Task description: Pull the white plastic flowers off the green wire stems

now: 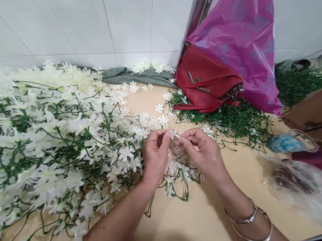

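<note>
Our left hand, right hand: both bare, fingernails short. Our forearms bare up to frame edge. Our right wrist: two thin silver bangles, smooth polished metal. One nearer hand slimmer, with small raised joint. Other wider, plain, sitting loose.

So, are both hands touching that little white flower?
Touching. The head view shows the left hand and the right hand both pinching the little white flower held between them, with no gap showing.

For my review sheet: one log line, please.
left hand: pinches white artificial flower | right hand: pinches same flower | pile of flower sprigs: at left
</note>
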### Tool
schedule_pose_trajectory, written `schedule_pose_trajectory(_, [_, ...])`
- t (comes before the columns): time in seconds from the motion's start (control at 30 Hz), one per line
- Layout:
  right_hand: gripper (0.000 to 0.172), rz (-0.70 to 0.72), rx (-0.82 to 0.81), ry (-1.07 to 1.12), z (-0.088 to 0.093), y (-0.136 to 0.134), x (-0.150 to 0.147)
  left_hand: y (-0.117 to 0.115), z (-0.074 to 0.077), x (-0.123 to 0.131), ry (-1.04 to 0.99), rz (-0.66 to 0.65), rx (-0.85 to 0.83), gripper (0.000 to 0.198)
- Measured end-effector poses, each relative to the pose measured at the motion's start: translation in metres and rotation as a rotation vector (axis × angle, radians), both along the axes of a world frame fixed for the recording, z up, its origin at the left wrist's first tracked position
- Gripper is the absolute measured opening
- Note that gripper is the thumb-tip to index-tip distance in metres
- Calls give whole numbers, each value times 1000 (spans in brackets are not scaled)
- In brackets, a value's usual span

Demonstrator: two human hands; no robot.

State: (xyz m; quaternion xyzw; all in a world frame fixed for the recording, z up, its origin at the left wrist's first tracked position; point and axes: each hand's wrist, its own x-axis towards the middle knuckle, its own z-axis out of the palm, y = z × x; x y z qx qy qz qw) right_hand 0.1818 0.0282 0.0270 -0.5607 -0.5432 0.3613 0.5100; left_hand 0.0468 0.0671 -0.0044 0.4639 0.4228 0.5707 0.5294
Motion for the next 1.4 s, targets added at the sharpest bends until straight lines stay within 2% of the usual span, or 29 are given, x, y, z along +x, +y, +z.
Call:
schedule_pose_trajectory(0.17, [10,-135,53,-142,-3,2,-6,-1,3,0,20,7,17,16])
schedule_pose_trajectory(0.33, [11,-203,47,-108,-7,5,-6,-1,4,1,19,-33,17,16])
schedule_pose_trajectory(0.57, [12,-227,32,-19,-7,6,-9,1,1,2,-20,-111,-15,18])
schedule_pose_trajectory(0.87, [12,-179,61,-106,-3,4,-8,2,4,1,-44,-117,8,19])
schedule_pose_trajectory(1.23, [14,-158,87,-113,-5,5,-8,2,5,1,-24,-145,5,23])
schedule_pose_trajectory(1.4, [9,-208,69,23,-7,6,-8,3,5,2,-74,-182,-7,23])
